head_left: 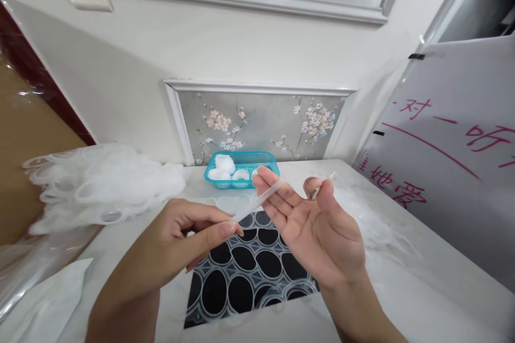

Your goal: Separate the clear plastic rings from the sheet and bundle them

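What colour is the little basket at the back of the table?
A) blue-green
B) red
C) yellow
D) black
A: the small basket against the wall is blue-green plastic with white round things inside it, beyond the left hand and the right hand, which hold a thin clear strip between them.

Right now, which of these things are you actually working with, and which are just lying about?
In use:
left hand pinching a clear plastic strip
right hand holding a thin stick

Lying about:
blue basket of white pieces
heap of clear plastic rings
white board with red writing
table
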`<state>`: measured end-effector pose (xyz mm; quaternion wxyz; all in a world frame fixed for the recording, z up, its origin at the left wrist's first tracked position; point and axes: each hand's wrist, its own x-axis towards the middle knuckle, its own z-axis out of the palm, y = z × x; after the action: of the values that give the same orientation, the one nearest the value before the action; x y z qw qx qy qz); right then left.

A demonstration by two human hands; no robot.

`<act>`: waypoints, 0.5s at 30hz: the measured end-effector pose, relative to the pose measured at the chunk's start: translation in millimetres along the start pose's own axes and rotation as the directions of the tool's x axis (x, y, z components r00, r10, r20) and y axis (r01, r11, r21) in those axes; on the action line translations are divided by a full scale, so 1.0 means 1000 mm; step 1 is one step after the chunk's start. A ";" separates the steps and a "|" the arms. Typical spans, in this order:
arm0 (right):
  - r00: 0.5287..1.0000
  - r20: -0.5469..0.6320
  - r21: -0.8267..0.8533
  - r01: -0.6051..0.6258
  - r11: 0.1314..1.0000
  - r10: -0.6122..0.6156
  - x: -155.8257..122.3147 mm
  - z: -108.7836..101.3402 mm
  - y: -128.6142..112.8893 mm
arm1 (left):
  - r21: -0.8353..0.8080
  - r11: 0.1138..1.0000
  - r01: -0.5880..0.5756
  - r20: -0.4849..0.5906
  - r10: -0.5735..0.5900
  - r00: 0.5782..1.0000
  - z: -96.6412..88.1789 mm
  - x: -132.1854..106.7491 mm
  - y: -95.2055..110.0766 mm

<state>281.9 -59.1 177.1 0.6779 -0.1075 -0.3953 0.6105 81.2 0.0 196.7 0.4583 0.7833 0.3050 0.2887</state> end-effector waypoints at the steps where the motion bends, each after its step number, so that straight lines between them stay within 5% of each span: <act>1: 1.000 0.006 -0.015 0.003 1.000 -0.003 0.001 -0.001 0.000 | 0.011 1.000 0.013 0.004 -0.013 1.000 0.000 0.000 0.000; 7: 0.999 0.011 -0.306 0.047 0.951 -0.045 0.004 -0.005 0.003 | 0.191 0.975 0.111 0.081 -0.128 0.988 0.004 0.006 -0.017; 10: 1.000 0.028 -0.534 0.018 0.846 -0.003 0.004 -0.005 0.002 | 0.248 0.955 0.161 -0.001 -0.166 0.986 0.005 0.017 -0.031; 15: 0.991 0.081 -0.679 -0.026 0.734 0.110 0.003 -0.005 -0.005 | 0.041 0.999 0.027 -0.137 -0.021 0.990 0.004 0.023 -0.032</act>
<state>289.1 -56.0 178.1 0.5458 -0.3248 -0.6242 0.4549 92.1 27.6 170.3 0.4231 0.7676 0.3511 0.3293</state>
